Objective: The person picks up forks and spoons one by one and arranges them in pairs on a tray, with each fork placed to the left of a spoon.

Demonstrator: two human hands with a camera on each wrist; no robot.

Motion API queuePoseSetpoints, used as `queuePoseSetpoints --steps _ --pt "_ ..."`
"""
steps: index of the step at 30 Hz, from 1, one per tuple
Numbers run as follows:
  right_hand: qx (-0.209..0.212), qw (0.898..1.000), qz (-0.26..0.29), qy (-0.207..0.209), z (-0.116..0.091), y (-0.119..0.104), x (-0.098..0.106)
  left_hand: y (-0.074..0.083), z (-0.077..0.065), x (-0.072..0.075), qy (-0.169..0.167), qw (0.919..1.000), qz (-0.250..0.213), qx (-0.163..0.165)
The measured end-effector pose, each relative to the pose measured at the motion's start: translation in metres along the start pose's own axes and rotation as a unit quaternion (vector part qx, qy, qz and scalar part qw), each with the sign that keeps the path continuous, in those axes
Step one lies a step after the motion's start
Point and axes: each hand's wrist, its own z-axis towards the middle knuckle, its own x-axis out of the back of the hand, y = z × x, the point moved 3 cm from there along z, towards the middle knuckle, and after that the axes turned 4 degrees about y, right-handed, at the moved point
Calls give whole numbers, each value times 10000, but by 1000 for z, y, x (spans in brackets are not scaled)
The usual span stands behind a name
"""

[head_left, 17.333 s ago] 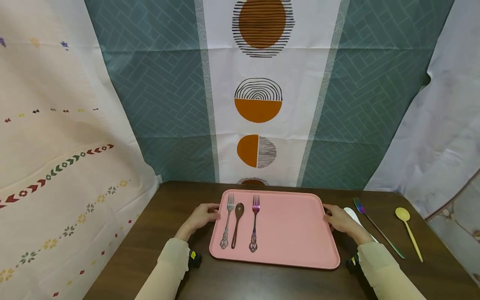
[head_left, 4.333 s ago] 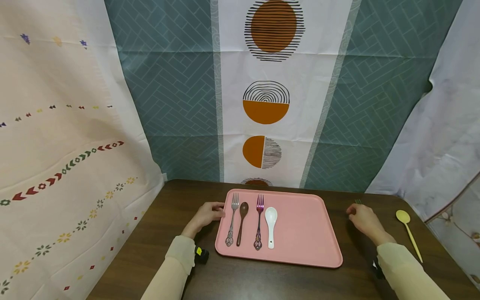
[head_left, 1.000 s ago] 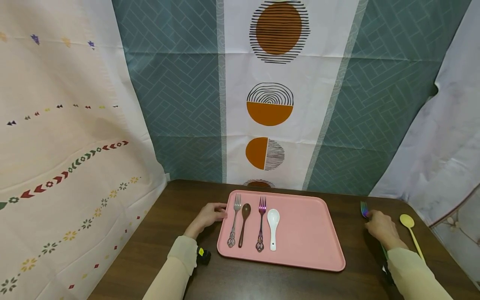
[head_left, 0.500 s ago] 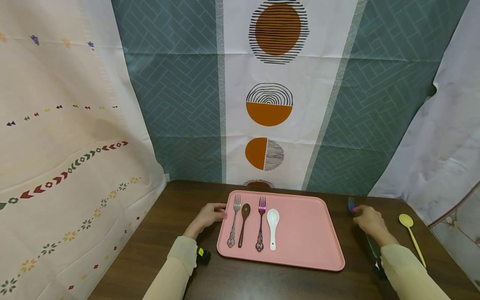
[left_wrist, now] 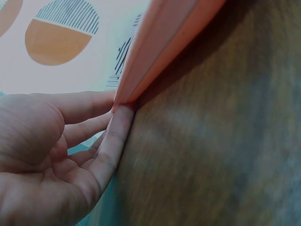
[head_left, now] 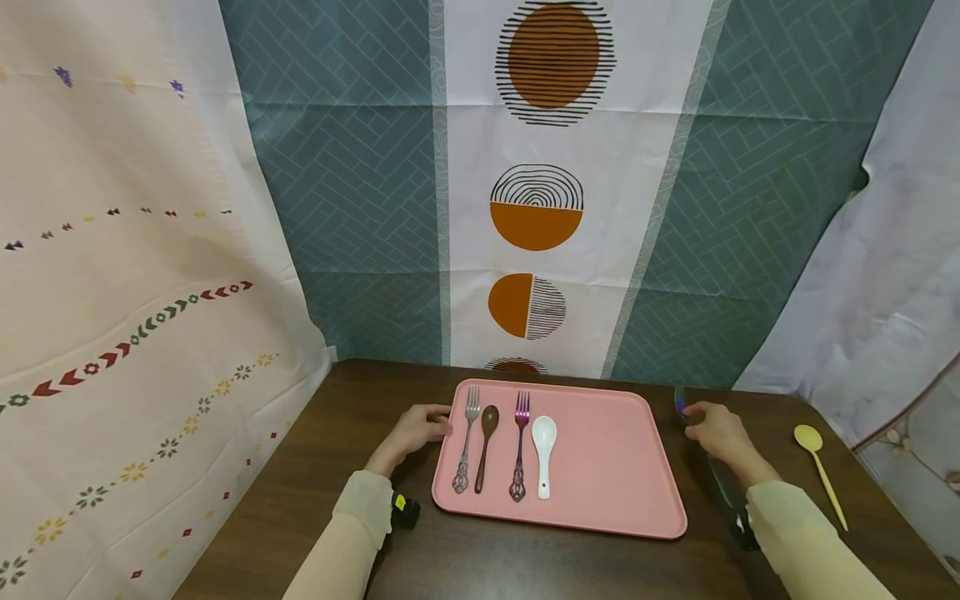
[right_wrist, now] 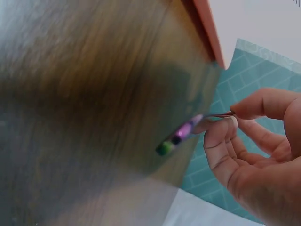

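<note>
A pink rectangular tray (head_left: 607,467) lies on the wooden table. My left hand (head_left: 416,429) holds its left rim, thumb and fingertips meeting at the edge in the left wrist view. Just beyond the tray's right side, my right hand (head_left: 720,433) pinches a rainbow-coloured fork (head_left: 679,400) between thumb and fingers. Its tines point away from me, and the hand covers its middle. On the tray, from left to right, lie a silver fork (head_left: 466,442), a brown spoon (head_left: 486,442), a purple fork (head_left: 519,442) and a white spoon (head_left: 543,450).
A yellow spoon (head_left: 819,471) lies on the table (head_left: 525,562) at the far right. Patterned cloth (head_left: 360,250) hangs behind the table's far edge, with light curtains (head_left: 885,292) at both sides.
Over the last second my right hand has carried the rainbow fork leftward, closer to the tray. The white spoon, on the table 17.3 seconds ago, lies on the tray. My left hand stays put.
</note>
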Motion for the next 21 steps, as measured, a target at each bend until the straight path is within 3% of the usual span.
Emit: queuePoseSetpoints --steps 10,21 --pt "171 9995 275 -69 0 -19 -8 -1 1 0 -35 10000 36 -57" --pt "55 9984 529 -206 1 -32 -20 -1 1 -1 19 10000 -41 -2"
